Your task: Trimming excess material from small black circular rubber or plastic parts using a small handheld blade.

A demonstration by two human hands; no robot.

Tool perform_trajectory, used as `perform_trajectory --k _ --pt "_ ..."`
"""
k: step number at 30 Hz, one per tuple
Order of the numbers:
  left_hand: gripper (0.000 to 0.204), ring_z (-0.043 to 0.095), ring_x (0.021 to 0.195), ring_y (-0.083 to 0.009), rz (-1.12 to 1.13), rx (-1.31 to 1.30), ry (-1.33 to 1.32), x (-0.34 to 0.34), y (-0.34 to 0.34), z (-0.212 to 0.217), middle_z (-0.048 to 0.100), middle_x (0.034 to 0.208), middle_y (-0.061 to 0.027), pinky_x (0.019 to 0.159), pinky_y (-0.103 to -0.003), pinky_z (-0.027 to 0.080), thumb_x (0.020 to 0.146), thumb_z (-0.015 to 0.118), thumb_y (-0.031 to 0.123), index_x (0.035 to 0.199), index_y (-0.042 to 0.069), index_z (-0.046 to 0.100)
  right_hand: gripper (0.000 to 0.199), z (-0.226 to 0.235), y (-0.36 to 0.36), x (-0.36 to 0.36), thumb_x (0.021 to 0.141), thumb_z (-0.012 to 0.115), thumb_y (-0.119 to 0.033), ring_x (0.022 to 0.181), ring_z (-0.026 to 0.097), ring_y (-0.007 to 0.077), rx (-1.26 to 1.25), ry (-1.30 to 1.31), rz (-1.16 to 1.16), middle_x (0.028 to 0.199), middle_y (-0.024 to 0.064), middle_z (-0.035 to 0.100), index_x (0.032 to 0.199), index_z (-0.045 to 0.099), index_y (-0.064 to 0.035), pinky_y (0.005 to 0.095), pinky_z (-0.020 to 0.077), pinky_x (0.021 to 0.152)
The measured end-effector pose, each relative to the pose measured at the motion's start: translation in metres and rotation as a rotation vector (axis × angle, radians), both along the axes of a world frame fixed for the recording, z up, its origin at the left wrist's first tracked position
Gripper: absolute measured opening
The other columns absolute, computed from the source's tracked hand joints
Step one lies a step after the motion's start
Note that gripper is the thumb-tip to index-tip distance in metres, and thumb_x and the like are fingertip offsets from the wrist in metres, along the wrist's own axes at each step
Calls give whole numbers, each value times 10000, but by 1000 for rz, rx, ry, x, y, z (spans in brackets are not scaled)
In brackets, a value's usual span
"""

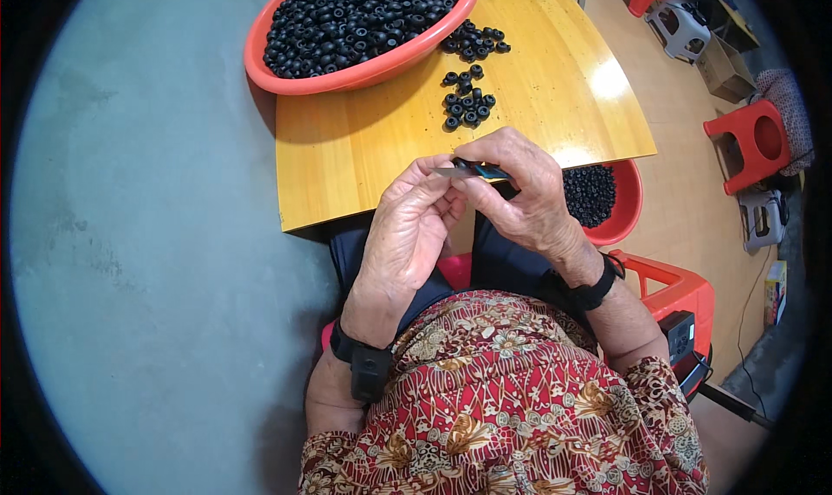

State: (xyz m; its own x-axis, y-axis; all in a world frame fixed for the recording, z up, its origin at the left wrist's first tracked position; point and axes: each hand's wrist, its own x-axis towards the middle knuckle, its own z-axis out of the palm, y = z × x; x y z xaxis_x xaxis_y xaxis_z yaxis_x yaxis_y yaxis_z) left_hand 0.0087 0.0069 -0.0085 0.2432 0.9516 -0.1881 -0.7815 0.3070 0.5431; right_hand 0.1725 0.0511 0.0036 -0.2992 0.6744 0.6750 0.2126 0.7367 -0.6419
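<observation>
Just past the table's near edge, my two hands meet over my lap. My right hand (pixel 533 187) is closed around what looks like a small knife (pixel 492 172), with a black and teal handle and a thin metal blade pointing left. The fingers of my left hand (pixel 403 226) are pinched at the blade's end, against a small black rounded piece (pixel 461 162) mostly hidden by fingertips and blade. Loose black pieces (pixel 469 107), small and round with a hole, lie in a cluster on the yellow table (pixel 364 161) beyond my hands.
A big red basin (pixel 364 80) heaped with black pieces stands at the table's far left. Below its right edge, another red basin (pixel 631 205) holds smaller dark bits. A red stool (pixel 676 278) is at my right; more stools (pixel 752 144) stand farther off. A wall rises at left.
</observation>
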Motion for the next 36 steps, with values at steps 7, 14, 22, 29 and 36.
perform_trajectory --k 7,14,22,29,36 --pt "165 588 965 -118 53 -46 -59 1 0 4 608 1031 -26 889 -286 485 918 622 74 1070 55 563 228 0 -1 2 744 734 -52 763 633 290 32 -28 7 841 120 644 956 654 -21 359 511 676" --pt "137 591 953 -123 70 -21 -56 2 1 11 619 1021 -36 875 -278 470 944 595 93 1071 46 577 260 -2 -2 2 718 756 -42 772 645 274 62 0 -56 857 121 658 962 667 -24 352 517 656" --pt "109 606 935 -118 84 -31 -28 3 -1 14 651 1005 -36 865 -262 455 975 568 128 1057 64 602 234 -2 -2 2 759 751 -59 758 648 245 -38 52 -24 858 113 658 972 664 -20 323 510 641" --pt "115 616 926 -118 62 -19 -13 5 0 12 659 992 -42 851 -262 461 975 577 148 1060 72 592 220 1 -5 2 786 729 -33 745 635 172 -270 147 8 851 93 651 995 665 -14 274 493 629" --pt "147 615 933 -130 99 -4 58 6 -1 7 652 1010 -61 864 -257 468 937 614 100 1075 66 578 217 -8 -1 -2 737 714 17 736 631 257 -64 105 1 799 118 627 947 660 -1 328 503 647"
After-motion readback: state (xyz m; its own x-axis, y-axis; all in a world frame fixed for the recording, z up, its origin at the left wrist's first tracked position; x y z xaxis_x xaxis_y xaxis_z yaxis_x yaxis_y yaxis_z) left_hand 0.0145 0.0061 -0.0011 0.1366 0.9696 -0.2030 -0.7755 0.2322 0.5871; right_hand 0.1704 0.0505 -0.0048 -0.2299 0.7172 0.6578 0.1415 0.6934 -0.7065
